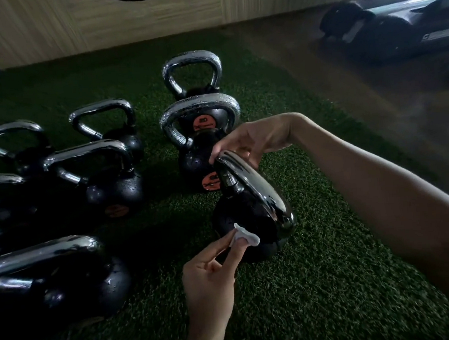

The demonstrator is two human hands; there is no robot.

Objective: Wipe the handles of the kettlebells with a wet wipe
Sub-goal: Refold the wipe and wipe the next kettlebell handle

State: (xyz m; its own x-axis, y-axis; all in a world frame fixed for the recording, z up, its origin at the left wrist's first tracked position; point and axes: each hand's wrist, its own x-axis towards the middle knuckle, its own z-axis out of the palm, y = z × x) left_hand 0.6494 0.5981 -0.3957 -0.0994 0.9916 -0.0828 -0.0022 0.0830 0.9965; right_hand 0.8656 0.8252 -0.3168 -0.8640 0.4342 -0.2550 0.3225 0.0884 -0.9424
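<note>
The right hand (245, 141) holds the top of the shiny handle (256, 186) of the nearest kettlebell (237, 216), which sits on the green grass mat (318, 269). The left hand (210, 279) pinches a small white wet wipe (245, 238) and presses it on the black ball part, just beside the handle's near end. More kettlebells (113, 188) stand behind and to the left. Some have round orange labels (204, 123), but the writing is too blurry to read.
</note>
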